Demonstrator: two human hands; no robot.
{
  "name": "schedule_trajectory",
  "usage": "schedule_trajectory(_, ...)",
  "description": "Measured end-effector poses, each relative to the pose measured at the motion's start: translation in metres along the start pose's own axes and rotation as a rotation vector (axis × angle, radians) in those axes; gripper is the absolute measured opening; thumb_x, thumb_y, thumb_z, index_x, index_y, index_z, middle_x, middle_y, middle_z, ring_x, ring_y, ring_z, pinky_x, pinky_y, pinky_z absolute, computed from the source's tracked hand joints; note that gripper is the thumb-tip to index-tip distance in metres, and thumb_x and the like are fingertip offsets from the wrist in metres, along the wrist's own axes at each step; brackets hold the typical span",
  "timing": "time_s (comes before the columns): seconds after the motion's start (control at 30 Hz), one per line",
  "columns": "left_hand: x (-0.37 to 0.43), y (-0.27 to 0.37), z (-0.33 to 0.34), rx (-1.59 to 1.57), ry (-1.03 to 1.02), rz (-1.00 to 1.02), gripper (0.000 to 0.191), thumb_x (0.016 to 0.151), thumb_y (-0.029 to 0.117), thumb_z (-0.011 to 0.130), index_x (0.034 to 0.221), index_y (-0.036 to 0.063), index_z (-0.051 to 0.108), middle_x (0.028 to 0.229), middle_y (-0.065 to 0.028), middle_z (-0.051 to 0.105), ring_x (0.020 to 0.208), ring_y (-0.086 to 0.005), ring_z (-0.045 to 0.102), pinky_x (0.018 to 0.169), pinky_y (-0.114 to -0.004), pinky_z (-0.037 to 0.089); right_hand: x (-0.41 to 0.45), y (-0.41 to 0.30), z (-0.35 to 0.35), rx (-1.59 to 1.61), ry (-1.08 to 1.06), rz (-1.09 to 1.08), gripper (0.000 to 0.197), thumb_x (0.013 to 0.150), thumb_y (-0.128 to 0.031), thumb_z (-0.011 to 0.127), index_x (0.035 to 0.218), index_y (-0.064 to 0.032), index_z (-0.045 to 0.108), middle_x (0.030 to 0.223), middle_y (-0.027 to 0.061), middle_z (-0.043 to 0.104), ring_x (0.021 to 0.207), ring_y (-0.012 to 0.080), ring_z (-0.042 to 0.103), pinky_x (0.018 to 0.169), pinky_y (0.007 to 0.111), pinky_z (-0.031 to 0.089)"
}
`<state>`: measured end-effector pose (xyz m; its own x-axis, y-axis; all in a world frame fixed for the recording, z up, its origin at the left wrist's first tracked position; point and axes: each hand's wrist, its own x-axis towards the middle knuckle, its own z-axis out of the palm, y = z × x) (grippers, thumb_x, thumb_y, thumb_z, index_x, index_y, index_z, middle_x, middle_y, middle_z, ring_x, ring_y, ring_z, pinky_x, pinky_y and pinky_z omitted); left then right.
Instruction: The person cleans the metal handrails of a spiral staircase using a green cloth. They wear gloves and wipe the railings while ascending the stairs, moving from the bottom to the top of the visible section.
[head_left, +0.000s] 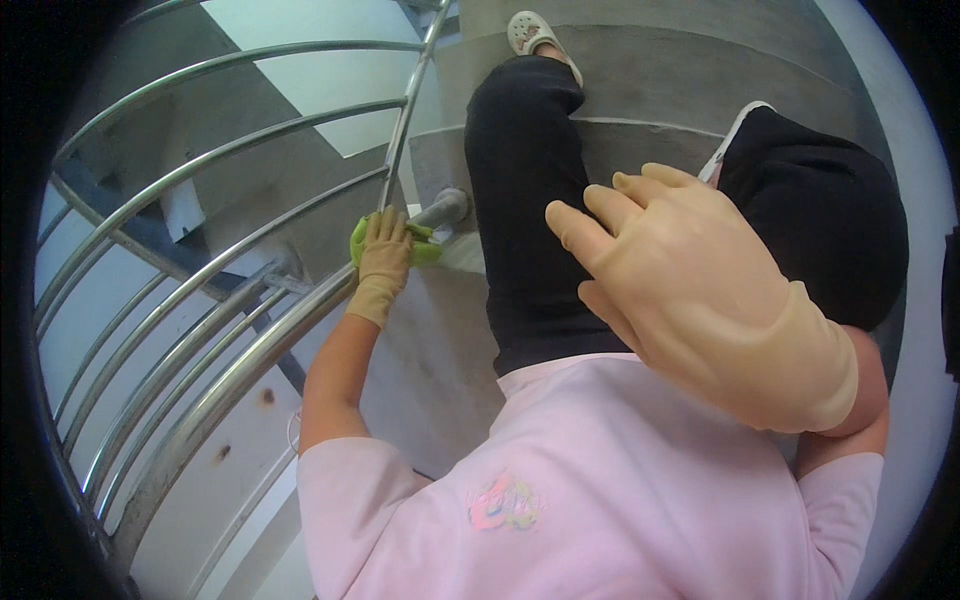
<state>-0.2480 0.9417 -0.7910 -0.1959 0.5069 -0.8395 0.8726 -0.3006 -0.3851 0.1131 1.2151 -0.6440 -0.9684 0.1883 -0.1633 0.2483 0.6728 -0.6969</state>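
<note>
My left hand (387, 251), in a thin cream-coloured rubber glove, presses a bright green cloth (426, 254) against the stainless-steel handrail (251, 367). The cloth bunches around the rail near the joint with an upright post (398, 135), and part of it lies hidden under my fingers. Close to the camera, my right hand (697, 285) is raised in front of my body, gloved the same way. Its back faces me and its fingers are loosely bent and apart. Nothing shows in it, though the palm is hidden.
Curved railing bars (292, 124) run along the left side of a winding concrete stair. Grey steps (660, 60) lie under my feet, which wear white clogs (531, 31). A short pipe stub (451, 203) meets the step beside my left leg. A pale wall (919, 300) borders the right.
</note>
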Motion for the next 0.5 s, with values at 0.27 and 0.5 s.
schedule_trajectory(0.27, -0.025, 0.003, -0.023, -0.206, -0.002, -0.06, 0.059, 0.088, 0.033, 0.056, 0.143, 0.0132, 0.047, 0.158, -0.0108, 0.027, 0.149, -0.0354, 0.01, 0.121, -0.052, 0.004, -0.001, 0.0, 0.001, 0.013, 0.017, 0.001, 0.042, 0.077, -0.011, 0.069, 0.115, 0.0021, 0.058, 0.098, 0.0156, 0.063, 0.095, 0.0338, 0.061, 0.089, 0.04, 0.047)
schedule_trajectory(0.5, -0.059, -0.007, -0.021, -0.235, 0.285, -0.235, 0.03, 0.089, 0.018, 0.053, 0.117, 0.013, 0.064, 0.145, -0.0071, 0.043, 0.137, -0.032, 0.034, 0.115, -0.048, 0.024, -0.002, -0.004, -0.002, 0.005, 0.015, -0.002, 0.045, 0.074, -0.011, 0.071, 0.115, 0.0017, 0.059, 0.102, 0.0167, 0.064, 0.1, 0.0343, 0.062, 0.092, 0.04, 0.047)
